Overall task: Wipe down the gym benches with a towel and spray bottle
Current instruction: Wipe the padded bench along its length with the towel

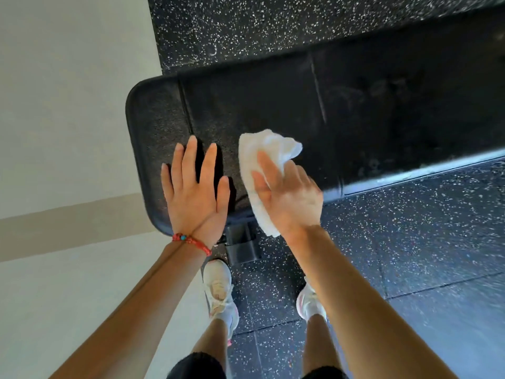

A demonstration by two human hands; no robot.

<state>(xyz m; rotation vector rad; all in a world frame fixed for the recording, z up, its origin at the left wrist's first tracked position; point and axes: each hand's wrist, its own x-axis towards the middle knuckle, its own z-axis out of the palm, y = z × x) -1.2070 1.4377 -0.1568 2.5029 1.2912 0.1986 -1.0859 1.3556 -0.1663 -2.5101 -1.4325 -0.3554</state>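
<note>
A black padded gym bench (355,110) runs from the left middle to the upper right. My left hand (195,187), with a red bracelet at the wrist, lies flat with fingers spread on the bench's near left end. Just to its right, my right hand (287,195) presses a crumpled white towel (262,154) onto the pad, fingers over the cloth. The towel's lower end hangs past the bench's front edge. No spray bottle is in view.
A pale wall (68,105) stands close on the left, beside the bench's end. Black speckled rubber floor (410,242) spreads around the bench. The bench's dark metal foot (241,247) sits just ahead of my white shoes (218,288).
</note>
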